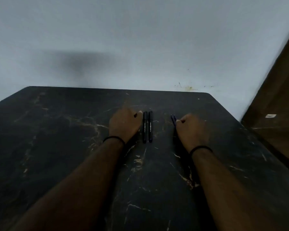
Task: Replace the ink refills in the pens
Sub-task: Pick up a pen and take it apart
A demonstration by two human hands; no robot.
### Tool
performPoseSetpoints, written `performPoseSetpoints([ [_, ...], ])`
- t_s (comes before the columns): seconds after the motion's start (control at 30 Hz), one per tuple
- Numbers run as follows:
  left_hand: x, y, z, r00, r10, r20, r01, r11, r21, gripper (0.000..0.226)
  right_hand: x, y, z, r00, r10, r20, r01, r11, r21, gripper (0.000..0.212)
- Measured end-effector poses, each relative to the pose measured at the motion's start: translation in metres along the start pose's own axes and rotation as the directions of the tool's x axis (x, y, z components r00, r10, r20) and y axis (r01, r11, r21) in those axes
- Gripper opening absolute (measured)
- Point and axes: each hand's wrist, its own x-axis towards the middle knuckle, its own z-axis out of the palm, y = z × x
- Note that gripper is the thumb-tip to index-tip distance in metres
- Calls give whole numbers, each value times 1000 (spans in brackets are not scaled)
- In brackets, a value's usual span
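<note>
Nothing looks started: 2 black pens (147,126) lie capped and side by side on the dark marble-patterned table (57,147), and 2 thin blue refills (173,120) lie apart to their right. The left hand (123,125) rests clenched just beside the pens, gripping nothing visible; the right hand (191,128) is curled at the refills, though whether it grips them I cannot tell. Judging by this, both swaps are still to do
</note>
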Motion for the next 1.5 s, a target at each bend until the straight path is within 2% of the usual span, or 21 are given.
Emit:
performPoseSetpoints([
  [0.3,-5,7,-1,993,81,83,-88,993,84,52,2,1,-1,999,28,34,-27,999,-26,32],
  [0.43,-5,7,-2,993,72,93,-82,991,108,48,1,0,-2,997,54,51,-54,999,4,35],
  [0.7,-5,8,-1,991,71,110,-84,989,120,39,0,-2,-10,994,60,87,-58,998,-27,28],
  [0.87,-7,7,0,996,43,81,-50,994,92,26,-4,-4,-16,995,16,97,-7,995,-101,40],
  [0.97,-8,8,-1,998,38,48,-43,995,96,29,-5,-5,-16,995,10,101,1,994,-111,40],
  [1.07,-10,10,-2,999,29,37,-31,997,73,29,-4,-1,-15,994,64,88,-59,997,-56,37],
  [1.27,-6,9,-3,994,-7,109,-7,992,122,34,-2,5,-11,995,53,90,-52,999,-10,35],
  [1.4,-6,8,-1,996,-43,81,37,997,69,40,-1,10,-8,998,61,21,-62,998,16,41],
  [1.5,-7,6,-5,999,-39,28,41,997,-72,36,-1,11,-5,999,53,6,-53,997,46,41],
])
